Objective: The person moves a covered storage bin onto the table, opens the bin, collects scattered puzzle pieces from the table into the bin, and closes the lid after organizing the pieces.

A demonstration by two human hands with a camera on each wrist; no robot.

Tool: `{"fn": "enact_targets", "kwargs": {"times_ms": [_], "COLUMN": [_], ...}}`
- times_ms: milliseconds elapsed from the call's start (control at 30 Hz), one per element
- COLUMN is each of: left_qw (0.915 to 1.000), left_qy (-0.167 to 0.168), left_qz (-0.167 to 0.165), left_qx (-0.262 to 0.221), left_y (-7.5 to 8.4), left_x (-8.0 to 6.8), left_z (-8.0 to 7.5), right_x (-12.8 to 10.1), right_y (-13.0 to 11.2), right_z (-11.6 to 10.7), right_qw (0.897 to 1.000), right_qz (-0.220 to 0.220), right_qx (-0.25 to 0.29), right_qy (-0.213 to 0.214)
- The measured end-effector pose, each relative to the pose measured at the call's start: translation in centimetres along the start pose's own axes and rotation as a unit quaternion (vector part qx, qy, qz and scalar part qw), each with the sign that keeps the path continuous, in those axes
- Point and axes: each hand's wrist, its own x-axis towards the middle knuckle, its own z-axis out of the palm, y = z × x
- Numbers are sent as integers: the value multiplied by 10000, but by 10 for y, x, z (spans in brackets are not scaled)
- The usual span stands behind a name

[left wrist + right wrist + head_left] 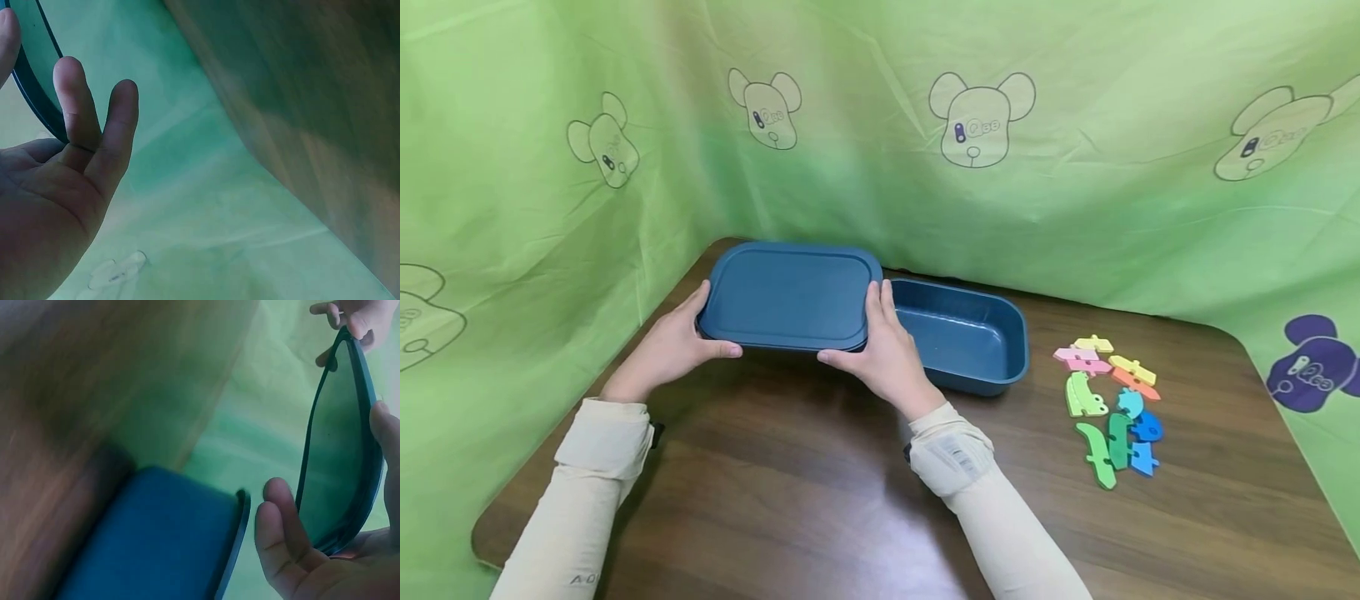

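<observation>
A dark blue rectangular lid [790, 296] with rounded corners is held up over the back left of the table. At its left end my left hand [666, 346] grips the edge, the thumb along the near side. My right hand [891, 354] grips the opposite end. In the right wrist view the lid's underside [334, 444] shows between both hands. Just right of the lid sits a matching blue box [958, 337], uncovered, its left part hidden behind the lid and my right hand. Two fingers of my left hand [50, 194] stand off the lid's rim in the left wrist view.
Several colourful flat toy pieces [1117, 437], pink, yellow, orange, green and blue, lie right of the box on the brown wooden table [820, 500]. One green piece has a crocodile-like head [1082, 396]. A green curtain [880, 167] stands behind the table.
</observation>
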Motion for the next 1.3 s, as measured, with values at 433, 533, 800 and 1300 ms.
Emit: {"fn": "enact_targets", "kwargs": {"times_ms": [433,533,800,1300], "left_qw": [9994,9991,9989,9972], "left_qy": [-145,-181,-270,-256], "left_qz": [-269,-307,-256,-80], "left_qx": [157,226,297,692], "left_y": [-22,-27,-39,-49], "left_x": [-8,-10,-8,6], "left_z": [-10,-10,-10,-8], "right_x": [4,5,10,23], "right_y": [-12,-13,-16,-19], "right_z": [31,37,50,66], "right_qw": [9996,9994,9989,9949], "right_qz": [156,158,254,794], "right_qx": [73,35,-196,-243], "right_qy": [-227,-298,-356,-570]}}
